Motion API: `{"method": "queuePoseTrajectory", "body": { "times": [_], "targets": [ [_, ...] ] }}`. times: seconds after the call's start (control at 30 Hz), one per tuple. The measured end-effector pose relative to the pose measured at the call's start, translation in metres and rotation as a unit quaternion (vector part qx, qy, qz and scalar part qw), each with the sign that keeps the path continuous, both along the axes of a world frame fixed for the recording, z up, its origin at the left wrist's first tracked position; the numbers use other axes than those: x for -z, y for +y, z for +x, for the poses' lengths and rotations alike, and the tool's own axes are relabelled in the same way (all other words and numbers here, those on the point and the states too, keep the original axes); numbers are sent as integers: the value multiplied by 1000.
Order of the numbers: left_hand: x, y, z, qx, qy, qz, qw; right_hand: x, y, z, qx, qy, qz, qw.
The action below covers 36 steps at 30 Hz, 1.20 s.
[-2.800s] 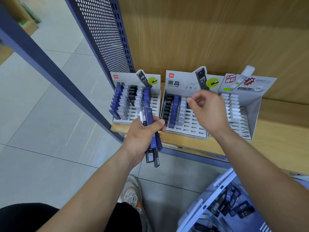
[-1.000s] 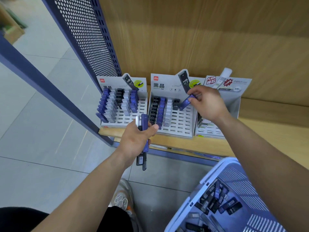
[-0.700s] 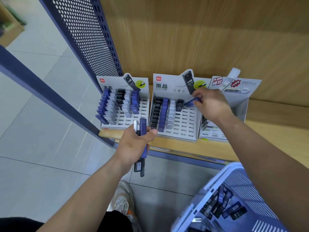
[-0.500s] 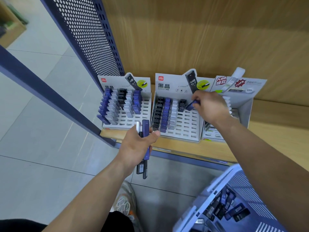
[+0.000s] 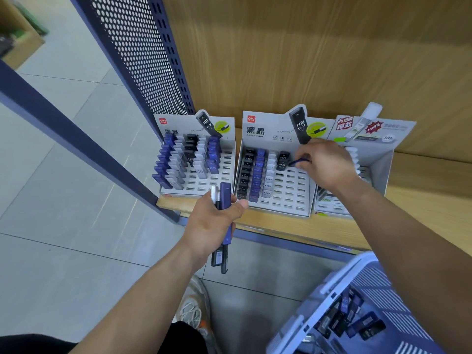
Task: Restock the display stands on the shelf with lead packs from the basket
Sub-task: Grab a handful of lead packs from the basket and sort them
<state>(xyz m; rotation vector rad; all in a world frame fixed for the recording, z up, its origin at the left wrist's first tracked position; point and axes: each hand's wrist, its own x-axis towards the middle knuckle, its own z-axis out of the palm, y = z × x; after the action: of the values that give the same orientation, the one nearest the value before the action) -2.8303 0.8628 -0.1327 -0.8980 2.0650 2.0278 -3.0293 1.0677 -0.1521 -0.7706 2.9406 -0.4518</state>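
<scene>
Pinching a blue lead pack point(image 5: 296, 162) with the right hand point(image 5: 325, 164) over the middle display stand point(image 5: 286, 200) on the shelf point(image 5: 281, 223), clutching a bundle of packs point(image 5: 225, 194) in the left hand point(image 5: 212, 223) by the shelf edge, basket point(image 5: 342, 277) of packs at lower right.

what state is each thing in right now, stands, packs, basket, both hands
left stand, partly filled, front and right slots empty
middle stand, three columns filled, two black packs in a fourth, rest empty
right stand, largely hidden from view
right hand, pinches a blue pack over the middle stand
left hand, grips a bundle of packs, upright
basket, holds loose packs
</scene>
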Motion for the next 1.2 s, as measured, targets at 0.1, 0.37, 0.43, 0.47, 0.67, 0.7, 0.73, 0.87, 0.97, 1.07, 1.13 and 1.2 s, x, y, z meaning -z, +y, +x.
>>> {"method": "queuePoseTrajectory", "body": {
  "times": [0.1, 0.37, 0.43, 0.47, 0.67, 0.7, 0.73, 0.87, 0.97, 1.07, 1.13, 1.2],
  "targets": [
    [0, 0, 0, 0, -1, 2, 1000, 2, -2, 1, 1, 0, -4, 1000],
    [-2, 0, 0, -6, 4, 10, 1000, 9, -2, -1, 22, 12, -60, 998],
    [-1, -1, 0, -4, 7, 10, 1000, 12, -3, -2, -3, 14, -20, 1000],
    [-1, -1, 1, -4, 8, 10, 1000, 13, -4, -3, -8, 11, -5, 1000],
    [-6, 0, -2, -13, 11, 27, 999, -13, -8, 4, -18, -7, 4, 1000],
    [-9, 2, -2, -14, 13, 38, 999, -23, -8, 12, -5, 10, -32, 999],
    [-12, 4, -3, -16, 15, 50, 998, -34, -8, 23, 13, 18, -84, 996],
    [-23, 12, -7, -24, 30, 83, 996, -70, -10, 107, 55, -130, -277, 950],
    [-29, 20, -7, -33, 34, 103, 994, -67, -14, 169, 60, -239, -348, 905],
    [-37, 29, -3, -36, 32, 104, 993, -59, -24, 202, 82, -290, -401, 865],
    [-45, 36, 2, -32, 29, 88, 995, -57, -32, 213, 101, -286, -409, 861],
    [-51, 41, 6, -37, 23, 80, 996, -58, -37, 218, 121, -275, -415, 859]
  ]
}}
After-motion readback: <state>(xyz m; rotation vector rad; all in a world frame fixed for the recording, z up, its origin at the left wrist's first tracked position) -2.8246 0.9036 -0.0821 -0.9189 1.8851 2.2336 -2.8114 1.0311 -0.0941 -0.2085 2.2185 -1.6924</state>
